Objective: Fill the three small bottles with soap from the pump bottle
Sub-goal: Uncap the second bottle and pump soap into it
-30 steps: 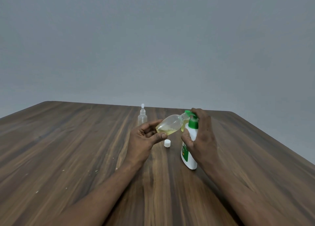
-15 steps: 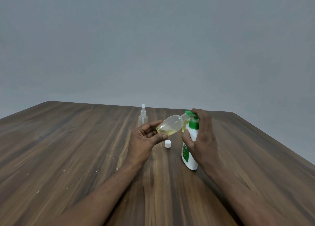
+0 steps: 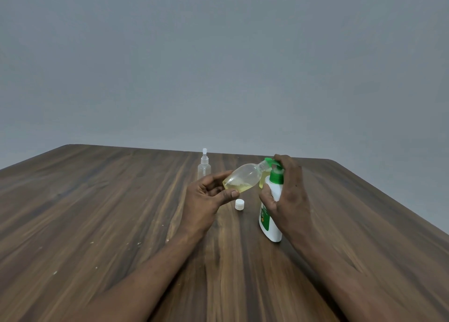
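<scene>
My left hand (image 3: 206,197) holds a small clear bottle (image 3: 243,177) tilted on its side, its open neck up at the green pump nozzle. Yellowish soap lies in its lower part. My right hand (image 3: 288,195) grips the white pump bottle (image 3: 271,222), which stands on the table, with fingers over the green pump head (image 3: 275,169). A white cap (image 3: 239,204) lies on the table between my hands. A second small clear bottle (image 3: 204,167) with a spray top stands farther back. Behind the pump bottle a bit of another yellowish bottle (image 3: 262,182) shows, mostly hidden.
The dark wooden table (image 3: 97,212) stretches wide to the left and toward me. Its far edge meets a plain grey wall, and its right edge runs diagonally past my right forearm.
Hardly anything differs. Both hands hold the same pose, with the small bottle staying at the nozzle.
</scene>
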A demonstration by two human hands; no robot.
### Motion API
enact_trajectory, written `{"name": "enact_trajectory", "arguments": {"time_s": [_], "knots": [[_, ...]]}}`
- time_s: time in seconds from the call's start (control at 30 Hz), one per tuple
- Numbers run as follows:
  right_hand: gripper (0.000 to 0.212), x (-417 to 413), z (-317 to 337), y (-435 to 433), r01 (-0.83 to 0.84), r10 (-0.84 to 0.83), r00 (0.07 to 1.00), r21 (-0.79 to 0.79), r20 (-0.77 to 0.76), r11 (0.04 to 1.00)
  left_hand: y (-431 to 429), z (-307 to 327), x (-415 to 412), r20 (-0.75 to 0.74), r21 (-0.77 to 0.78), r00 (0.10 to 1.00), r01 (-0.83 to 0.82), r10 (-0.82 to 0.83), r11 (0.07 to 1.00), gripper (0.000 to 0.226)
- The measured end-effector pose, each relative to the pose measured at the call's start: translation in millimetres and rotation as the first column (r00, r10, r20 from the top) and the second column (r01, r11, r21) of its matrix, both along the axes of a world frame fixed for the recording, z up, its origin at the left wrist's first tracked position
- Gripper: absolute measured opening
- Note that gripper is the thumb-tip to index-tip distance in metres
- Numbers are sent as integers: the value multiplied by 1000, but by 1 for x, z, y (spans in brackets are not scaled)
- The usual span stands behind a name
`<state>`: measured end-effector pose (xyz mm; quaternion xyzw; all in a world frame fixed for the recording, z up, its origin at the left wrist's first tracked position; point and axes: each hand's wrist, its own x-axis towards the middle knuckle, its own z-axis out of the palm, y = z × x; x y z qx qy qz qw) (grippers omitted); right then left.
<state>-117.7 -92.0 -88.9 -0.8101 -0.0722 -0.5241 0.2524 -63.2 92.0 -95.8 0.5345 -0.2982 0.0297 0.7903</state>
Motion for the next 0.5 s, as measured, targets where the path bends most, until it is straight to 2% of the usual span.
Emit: {"name": "enact_trajectory", "arguments": {"time_s": [0.2,0.5], "knots": [[55,-1,1,0,-17,17,1000,22,-15,1000,0,-1,0,2,-3,1000,3,-3,1000,47],[65,0,1,1,-15,15,1000,4,6,1000,0,-1,1,-8,-9,1000,1,-1,1000,47]]}}
